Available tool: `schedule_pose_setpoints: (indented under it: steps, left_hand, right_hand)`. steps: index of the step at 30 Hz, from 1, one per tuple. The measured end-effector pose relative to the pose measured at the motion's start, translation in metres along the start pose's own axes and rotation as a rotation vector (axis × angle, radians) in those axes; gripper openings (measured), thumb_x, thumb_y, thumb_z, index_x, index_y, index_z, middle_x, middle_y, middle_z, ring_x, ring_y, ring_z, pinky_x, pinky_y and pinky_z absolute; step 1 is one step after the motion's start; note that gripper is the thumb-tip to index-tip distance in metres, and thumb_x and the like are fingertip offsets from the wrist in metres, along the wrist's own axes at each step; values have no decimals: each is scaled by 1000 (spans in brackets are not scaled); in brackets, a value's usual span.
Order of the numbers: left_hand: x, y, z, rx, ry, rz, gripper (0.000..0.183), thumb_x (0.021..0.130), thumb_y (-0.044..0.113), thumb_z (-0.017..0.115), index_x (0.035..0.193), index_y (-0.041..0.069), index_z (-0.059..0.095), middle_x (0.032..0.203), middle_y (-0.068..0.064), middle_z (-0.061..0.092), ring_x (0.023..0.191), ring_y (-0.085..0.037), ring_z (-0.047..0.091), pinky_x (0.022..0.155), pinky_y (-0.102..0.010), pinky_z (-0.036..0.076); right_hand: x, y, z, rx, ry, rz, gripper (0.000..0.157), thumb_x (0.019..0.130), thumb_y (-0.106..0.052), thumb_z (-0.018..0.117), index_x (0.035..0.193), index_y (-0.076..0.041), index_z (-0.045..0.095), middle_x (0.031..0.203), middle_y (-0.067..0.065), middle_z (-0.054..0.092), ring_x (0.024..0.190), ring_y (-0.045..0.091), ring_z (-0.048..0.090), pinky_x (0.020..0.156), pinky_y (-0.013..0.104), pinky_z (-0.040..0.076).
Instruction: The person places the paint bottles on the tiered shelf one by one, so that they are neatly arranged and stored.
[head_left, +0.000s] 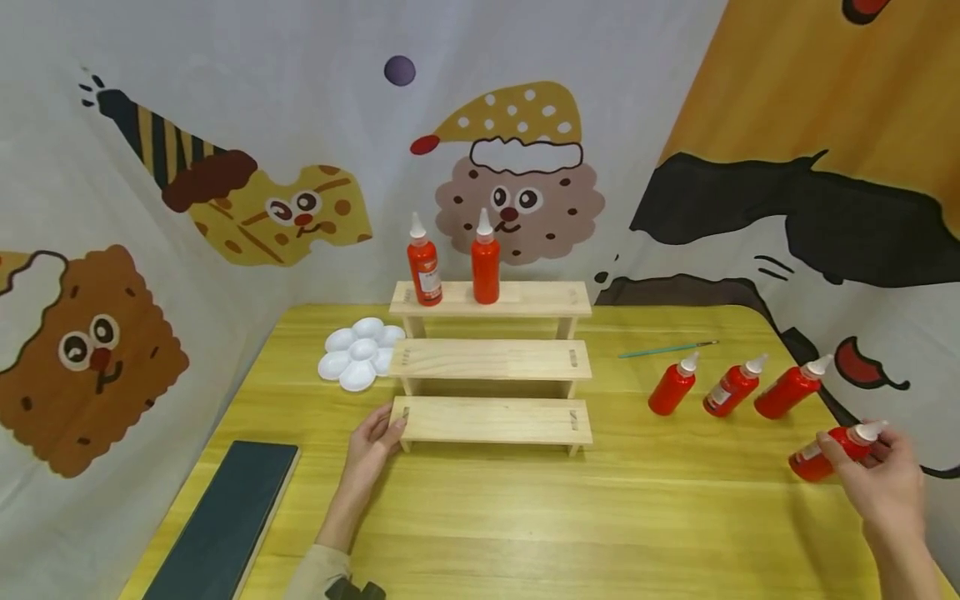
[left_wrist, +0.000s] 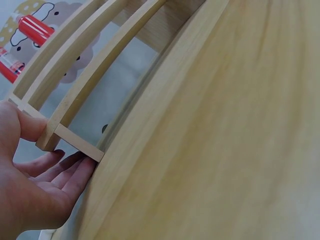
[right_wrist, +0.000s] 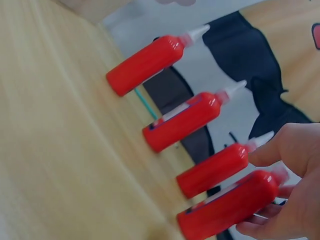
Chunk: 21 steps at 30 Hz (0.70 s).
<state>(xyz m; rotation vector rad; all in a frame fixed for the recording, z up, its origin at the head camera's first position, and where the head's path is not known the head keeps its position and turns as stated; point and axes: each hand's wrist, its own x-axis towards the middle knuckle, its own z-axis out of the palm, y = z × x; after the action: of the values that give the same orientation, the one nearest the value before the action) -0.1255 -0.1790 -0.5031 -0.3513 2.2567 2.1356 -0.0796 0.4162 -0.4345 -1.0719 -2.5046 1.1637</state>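
Note:
My left hand [head_left: 377,432] holds the left end of a three-tier wooden stand [head_left: 487,419], thumb on the lowest step and fingers lower at its end, as the left wrist view shows. At the table's right side my right hand [head_left: 885,475] is around a red paint bottle [head_left: 813,458] with a white nozzle. In the right wrist view the thumb [right_wrist: 267,154] looks slightly apart from this bottle, while the other fingers are beside and partly behind it. Two similar red bottles, one to the left [head_left: 426,271] and one to the right [head_left: 486,271], stand on the top step.
Behind my right hand, three red bottles [head_left: 731,390] stand in a row, with a teal paintbrush [head_left: 663,349] lying behind them. A white flower-shaped palette [head_left: 363,350] lies left of the stand. Near the left edge is a dark flat board [head_left: 225,517]. A printed curtain [head_left: 300,50] surrounds the table.

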Motion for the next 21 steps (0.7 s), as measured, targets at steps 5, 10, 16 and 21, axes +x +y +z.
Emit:
schedule_pose_setpoints:
  steps: [5, 10, 16, 21]
  left_hand:
    - [0, 0, 0, 10, 3, -4, 51, 102, 14, 62, 148, -2, 46, 143, -30, 54, 123, -30, 60, 89, -20, 57]
    - [1, -1, -1, 10, 8, -7, 50, 102, 14, 62, 147, -1, 47, 144, -29, 54, 122, -29, 61, 88, -19, 57]
    - [1, -1, -1, 7, 9, -1, 50, 101, 13, 61, 147, -2, 47, 143, -30, 54, 121, -29, 62, 87, -19, 57]
    - [1, 0, -1, 0, 3, -2, 50, 101, 12, 61, 147, -2, 48, 143, -30, 55, 119, -28, 63, 87, -20, 58]
  right_hand:
    - [10, 17, 6, -14, -69, 22, 75, 101, -24, 56, 154, 11, 17, 153, 40, 30, 122, 51, 50, 98, 49, 56]
    - [14, 31, 11, -17, -119, 37, 78, 103, -27, 53, 155, 12, 11, 156, 41, 24, 135, 57, 36, 108, 69, 38]
    - [12, 37, 17, -61, -88, -14, 71, 104, -24, 51, 154, 11, 16, 153, 40, 30, 131, 57, 42, 95, 61, 52]
    - [5, 30, 18, -55, -13, -40, 66, 104, -23, 51, 156, 5, 21, 154, 35, 34, 131, 53, 44, 101, 61, 47]
